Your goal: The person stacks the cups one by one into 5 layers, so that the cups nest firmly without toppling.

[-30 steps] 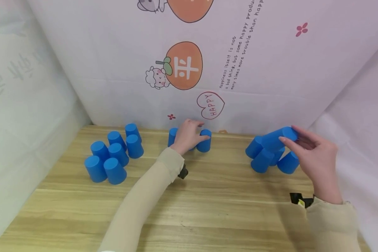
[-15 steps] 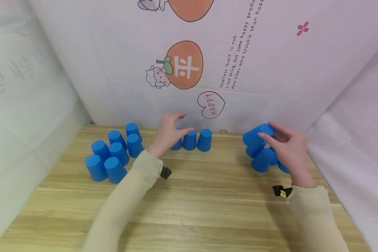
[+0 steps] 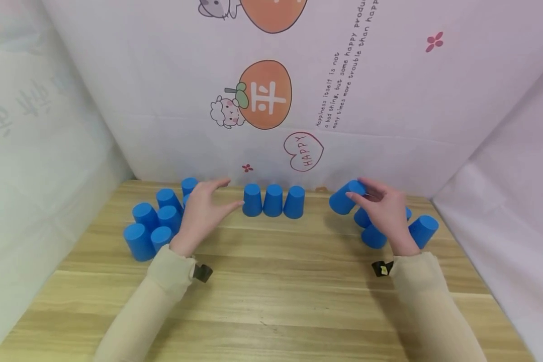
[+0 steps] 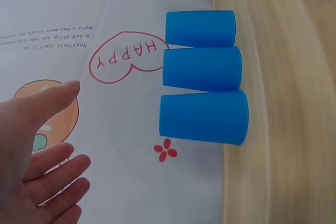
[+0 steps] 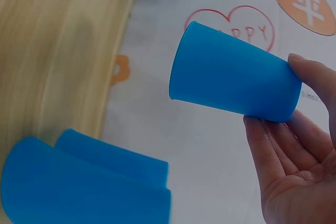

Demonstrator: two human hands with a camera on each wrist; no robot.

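Right hand [image 3: 384,213] pinches tilted blue cup [image 3: 344,198] near its narrow end, above table [image 3: 271,286]; left hand [image 3: 202,213] spread, holds nothing. Cup looks light, stiff, smooth; best gripped by sides.

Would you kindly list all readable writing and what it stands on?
"HAPPY": red heart on back sheet.
"平": orange fruit, same sheet.
"Happiness itself is not / a bad thing, but some happy produ… / many times more trouble than happ…": back sheet, cut off.
Upper fruit: cut off, unreadable.
Left sheet: too faint.
Blue cups: none seen.
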